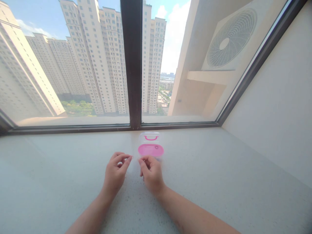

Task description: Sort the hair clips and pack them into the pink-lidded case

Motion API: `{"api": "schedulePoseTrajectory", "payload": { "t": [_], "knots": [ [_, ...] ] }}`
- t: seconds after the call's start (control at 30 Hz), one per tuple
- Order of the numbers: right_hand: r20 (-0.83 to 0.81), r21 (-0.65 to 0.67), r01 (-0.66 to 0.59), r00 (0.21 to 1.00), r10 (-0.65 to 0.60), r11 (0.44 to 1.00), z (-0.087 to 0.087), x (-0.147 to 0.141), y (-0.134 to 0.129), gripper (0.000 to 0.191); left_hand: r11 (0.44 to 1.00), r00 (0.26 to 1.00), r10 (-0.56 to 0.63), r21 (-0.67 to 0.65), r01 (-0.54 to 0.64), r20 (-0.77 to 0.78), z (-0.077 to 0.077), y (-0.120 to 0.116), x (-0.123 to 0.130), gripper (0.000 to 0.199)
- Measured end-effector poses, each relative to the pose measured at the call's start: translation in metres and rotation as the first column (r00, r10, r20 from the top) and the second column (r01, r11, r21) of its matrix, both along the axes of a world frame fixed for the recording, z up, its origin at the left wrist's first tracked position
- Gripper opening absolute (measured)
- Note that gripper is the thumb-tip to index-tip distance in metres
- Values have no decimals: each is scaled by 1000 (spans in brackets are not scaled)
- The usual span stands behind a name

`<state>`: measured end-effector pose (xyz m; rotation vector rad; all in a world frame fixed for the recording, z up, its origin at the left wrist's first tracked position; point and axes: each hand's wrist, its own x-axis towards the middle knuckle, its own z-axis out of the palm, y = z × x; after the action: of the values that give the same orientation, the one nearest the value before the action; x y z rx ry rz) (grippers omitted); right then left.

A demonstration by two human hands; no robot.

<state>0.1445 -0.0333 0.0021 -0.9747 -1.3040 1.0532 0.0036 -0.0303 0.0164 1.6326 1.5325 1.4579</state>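
My left hand (116, 172) is raised over the pale sill with thumb and index finger pinched together. Something tiny and pale shows at those fingertips, too small to name. Facing it across a small gap, my right hand (152, 175) also pinches thumb and forefinger; whatever it holds is too small to make out. Just beyond the right hand sits a pink oval tray (146, 150) with a small dark ring (156, 147) in it. Its near side is partly hidden by that hand. Behind the tray is a clear plastic lid with a pink handle (151, 138).
The speckled stone windowsill (60, 172) spreads under both arms. A dark window frame (133, 65) borders it at the back, and a white wall (275, 97) stands on the right. Outside the glass are tall buildings and an air-conditioner unit (230, 42).
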Motion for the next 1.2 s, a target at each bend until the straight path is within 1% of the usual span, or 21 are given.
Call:
{"api": "schedulePoseTrajectory", "payload": {
  "t": [0.33, 0.77, 1.2],
  "knots": [
    [16, -2, -35, 999, 35, 999, 0, 0, 1, 23, 1000, 1000, -18, 24, 18, 21, 3, -2, 2, 23],
    [2, 2, -13, 1000, 13, 1000, -1, 0, 1, 22, 1000, 1000, -11, 27, 11, -5, 0, -1, 0, 23],
    [15, 10, -14, 1000, 14, 1000, -1, -1, 2, 24, 1000, 1000, -16, 27, 16, -3, 2, -1, 1, 23]
  ]
}}
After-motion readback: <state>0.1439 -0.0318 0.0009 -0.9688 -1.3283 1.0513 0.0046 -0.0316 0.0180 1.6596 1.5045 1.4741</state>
